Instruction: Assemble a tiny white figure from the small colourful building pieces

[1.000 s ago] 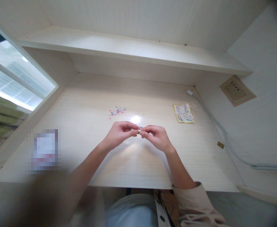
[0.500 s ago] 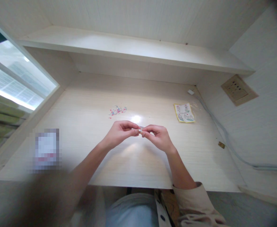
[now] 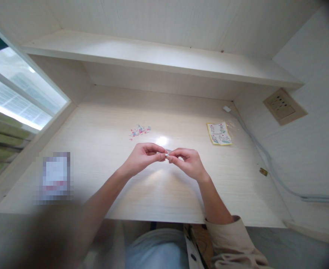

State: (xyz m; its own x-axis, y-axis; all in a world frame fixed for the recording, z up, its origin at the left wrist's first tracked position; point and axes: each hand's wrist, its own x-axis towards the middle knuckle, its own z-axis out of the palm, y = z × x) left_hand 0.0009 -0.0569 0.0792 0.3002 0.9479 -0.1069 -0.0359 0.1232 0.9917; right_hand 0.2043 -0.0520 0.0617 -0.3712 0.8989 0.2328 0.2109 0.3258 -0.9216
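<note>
My left hand (image 3: pixel 142 157) and my right hand (image 3: pixel 187 162) meet fingertip to fingertip above the middle of a pale wooden desk (image 3: pixel 97 149). Both are pinched shut on a tiny pale object (image 3: pixel 166 153) held between them; it is too small to name. A small heap of coloured beads (image 3: pixel 139 130) lies on the desk a little behind my left hand.
A yellow-edged printed card (image 3: pixel 219 133) lies at the back right. A grey cable (image 3: pixel 265 157) runs along the right wall below a socket plate (image 3: pixel 284 106). A small brown piece (image 3: pixel 263 172) sits near it. A blurred packet (image 3: pixel 55 175) lies at the front left, a shelf (image 3: pixel 153 56) overhead.
</note>
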